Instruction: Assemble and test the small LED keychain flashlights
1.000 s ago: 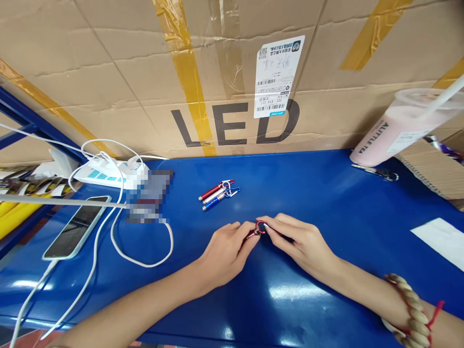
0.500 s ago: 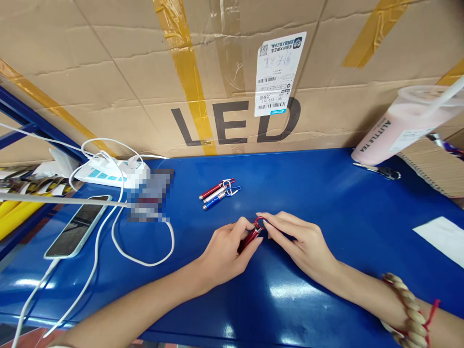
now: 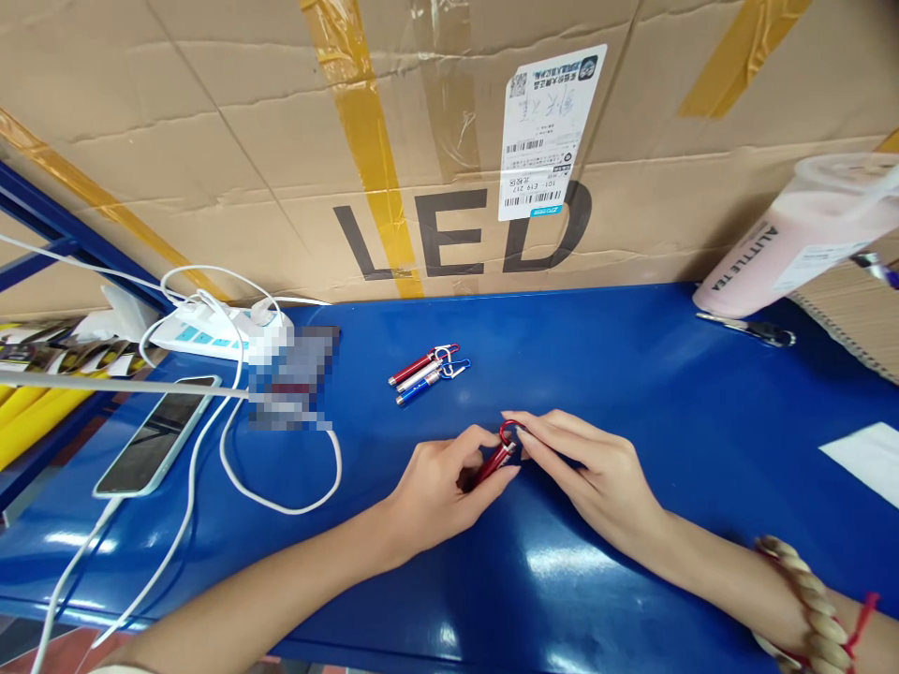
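"What have you got there?"

"My left hand (image 3: 439, 491) is curled round a red keychain penlight (image 3: 493, 461), just below the centre of the frame. My right hand (image 3: 608, 477) pinches its red carabiner clip (image 3: 507, 426), fingertips close together."

"And the others?"

"Three more penlights (image 3: 419, 376), red, silver and blue, lie side by side on the blue counter (image 3: 618, 365), higher in the frame and further left."

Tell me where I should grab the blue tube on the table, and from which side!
Probably pinch its clip from the right: that loop sticks out furthest right of the three there. The silver tube lies close along the far side of the blue tube.
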`<act>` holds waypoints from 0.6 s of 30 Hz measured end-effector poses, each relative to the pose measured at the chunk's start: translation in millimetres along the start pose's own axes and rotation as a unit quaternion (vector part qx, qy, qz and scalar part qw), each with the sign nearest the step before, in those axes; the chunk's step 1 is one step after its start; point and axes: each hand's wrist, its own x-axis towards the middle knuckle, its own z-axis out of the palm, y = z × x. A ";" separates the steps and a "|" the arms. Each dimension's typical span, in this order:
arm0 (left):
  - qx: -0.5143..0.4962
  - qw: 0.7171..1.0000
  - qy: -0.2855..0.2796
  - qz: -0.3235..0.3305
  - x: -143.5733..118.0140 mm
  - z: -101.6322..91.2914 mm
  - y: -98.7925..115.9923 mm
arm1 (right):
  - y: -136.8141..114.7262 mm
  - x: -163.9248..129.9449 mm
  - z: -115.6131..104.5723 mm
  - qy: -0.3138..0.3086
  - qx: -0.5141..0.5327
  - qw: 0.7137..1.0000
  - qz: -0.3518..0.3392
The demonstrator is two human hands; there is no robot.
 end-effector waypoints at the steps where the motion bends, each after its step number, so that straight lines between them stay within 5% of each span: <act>1: -0.002 1.000 -0.001 -0.002 -0.1 -0.1 0.3 | -0.3 0.0 -0.2 -0.003 -0.001 1.000 -0.001; 18: 0.022 0.999 -0.030 0.023 -1.9 -4.9 4.1 | -2.2 0.6 -1.5 0.023 -0.019 0.999 -0.026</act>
